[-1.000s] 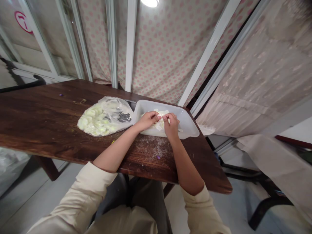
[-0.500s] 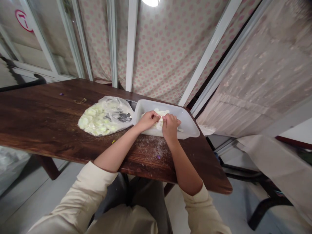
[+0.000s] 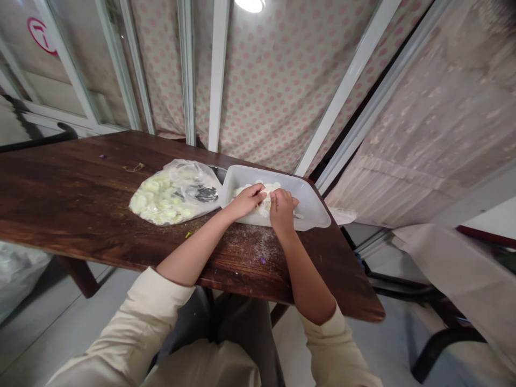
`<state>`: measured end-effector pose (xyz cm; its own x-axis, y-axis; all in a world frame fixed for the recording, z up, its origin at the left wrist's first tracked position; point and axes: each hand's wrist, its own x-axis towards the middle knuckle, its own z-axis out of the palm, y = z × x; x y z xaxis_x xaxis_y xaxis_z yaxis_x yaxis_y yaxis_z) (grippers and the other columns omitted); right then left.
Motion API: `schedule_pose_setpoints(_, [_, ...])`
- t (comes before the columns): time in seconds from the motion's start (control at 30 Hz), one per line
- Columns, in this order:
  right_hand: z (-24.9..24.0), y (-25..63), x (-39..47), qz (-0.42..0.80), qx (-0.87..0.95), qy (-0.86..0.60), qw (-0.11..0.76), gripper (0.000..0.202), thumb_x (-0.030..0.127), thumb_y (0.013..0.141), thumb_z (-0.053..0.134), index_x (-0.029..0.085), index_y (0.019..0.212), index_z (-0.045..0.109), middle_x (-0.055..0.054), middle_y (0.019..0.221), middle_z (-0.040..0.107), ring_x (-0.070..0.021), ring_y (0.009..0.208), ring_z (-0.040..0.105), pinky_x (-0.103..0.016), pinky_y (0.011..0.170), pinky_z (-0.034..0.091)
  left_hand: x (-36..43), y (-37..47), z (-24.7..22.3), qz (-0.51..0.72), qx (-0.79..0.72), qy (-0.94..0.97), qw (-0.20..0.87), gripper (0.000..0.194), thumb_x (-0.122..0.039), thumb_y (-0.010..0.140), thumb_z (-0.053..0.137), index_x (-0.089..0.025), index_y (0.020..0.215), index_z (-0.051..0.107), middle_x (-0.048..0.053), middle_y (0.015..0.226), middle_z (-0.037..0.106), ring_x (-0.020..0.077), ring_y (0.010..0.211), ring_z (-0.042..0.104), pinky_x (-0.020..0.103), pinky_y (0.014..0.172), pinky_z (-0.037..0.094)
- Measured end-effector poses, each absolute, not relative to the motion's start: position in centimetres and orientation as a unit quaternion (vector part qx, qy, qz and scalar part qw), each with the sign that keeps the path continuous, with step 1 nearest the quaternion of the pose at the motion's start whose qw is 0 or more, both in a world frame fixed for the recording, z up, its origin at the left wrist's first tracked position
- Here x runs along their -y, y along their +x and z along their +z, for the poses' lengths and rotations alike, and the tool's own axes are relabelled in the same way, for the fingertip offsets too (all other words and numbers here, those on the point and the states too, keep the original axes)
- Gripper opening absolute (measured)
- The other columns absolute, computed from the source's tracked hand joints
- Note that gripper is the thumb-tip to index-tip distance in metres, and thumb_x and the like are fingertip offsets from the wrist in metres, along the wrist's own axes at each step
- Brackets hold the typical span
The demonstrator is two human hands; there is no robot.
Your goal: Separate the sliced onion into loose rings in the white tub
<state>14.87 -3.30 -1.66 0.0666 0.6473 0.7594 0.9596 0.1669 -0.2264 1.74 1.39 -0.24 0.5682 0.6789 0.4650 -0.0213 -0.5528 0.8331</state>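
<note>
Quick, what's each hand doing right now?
Left hand: closed, pinching white pieces over the tray.
Right hand: closed, pinching white pieces too.

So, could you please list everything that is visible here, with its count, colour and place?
tray: one, whitish, on the table
white pieces: several, white, in the tray
plastic bag: one, clear, left of the tray
slices: many, pale green, inside the bag
table: one, dark brown, centre
purple specks: two, purple, on the table
thin strand: one, tan, table's left
grains: many, white, before the tray
dotted curtain: count unclear, beige with pink, behind
lace curtain: one, pinkish, right
lamp: one, white, top
emblem: one, red, upper left
sleeves: two, cream, bottom
left grip: one, bare, at the white pieces
right grip: one, bare, at the white pieces
</note>
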Motion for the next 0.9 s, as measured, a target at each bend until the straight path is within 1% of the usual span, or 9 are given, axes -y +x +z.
schedule_pose_setpoints(0.13, [-1.63, 14.86, 3.31, -0.191, 0.656, -0.608, 0.404, 0.03, 0.034, 0.092, 0.028, 0.019, 0.075, 0.049, -0.001, 0.077, 0.055, -0.0166, 0.079, 0.046, -0.03, 0.074, 0.024, -1.69, 1.74, -0.4, 0.418, -0.201, 0.776, 0.427, 0.023, -0.036, 0.082, 0.045, -0.016, 0.071, 0.043, -0.003, 0.063, 0.042, 0.0089, 0.06, 0.039, 0.022, 0.058, 0.032])
schedule_pose_setpoints(0.27, [-1.66, 14.98, 3.17, -0.169, 0.659, -0.586, 0.441, 0.028, 0.038, 0.091, 0.032, 0.019, 0.079, 0.049, -0.001, 0.079, 0.056, -0.0164, 0.081, 0.047, -0.031, 0.076, 0.025, -1.72, 1.65, -0.36, 0.425, -0.191, 0.775, 0.428, 0.021, -0.034, 0.081, 0.046, -0.015, 0.071, 0.044, -0.003, 0.063, 0.041, 0.0085, 0.06, 0.037, 0.021, 0.056, 0.03])
schedule_pose_setpoints(0.43, [-1.55, 15.13, 3.11, -0.13, 0.668, -0.563, 0.469, 0.029, 0.039, 0.091, 0.031, 0.02, 0.075, 0.046, 0.001, 0.077, 0.056, -0.0153, 0.079, 0.048, -0.03, 0.076, 0.027, -1.74, 1.62, -0.37, 0.419, -0.184, 0.779, 0.428, 0.022, -0.034, 0.081, 0.046, -0.015, 0.071, 0.045, -0.003, 0.063, 0.039, 0.0081, 0.06, 0.036, 0.021, 0.056, 0.029])
schedule_pose_setpoints(0.67, [-1.6, 14.93, 3.32, -0.166, 0.662, -0.584, 0.44, 0.031, 0.032, 0.092, 0.029, 0.018, 0.073, 0.05, 0.0, 0.073, 0.057, -0.0152, 0.077, 0.049, -0.03, 0.077, 0.025, -1.75, 1.68, -0.35, 0.401, -0.218, 0.781, 0.426, 0.029, -0.039, 0.079, 0.047, -0.015, 0.064, 0.044, -0.002, 0.061, 0.039, 0.0087, 0.058, 0.036, 0.022, 0.056, 0.03])
schedule_pose_setpoints(0.9, [-1.66, 14.55, 3.54, -0.212, 0.631, -0.631, 0.398, 0.032, 0.033, 0.092, 0.029, 0.018, 0.071, 0.049, -0.001, 0.071, 0.057, -0.0162, 0.074, 0.048, -0.031, 0.073, 0.022, -1.33, 1.93, -0.02, 0.426, -0.285, 0.75, 0.419, 0.027, -0.037, 0.076, 0.049, -0.017, 0.061, 0.039, -0.004, 0.056, 0.036, 0.0082, 0.053, 0.032, 0.023, 0.053, 0.026])
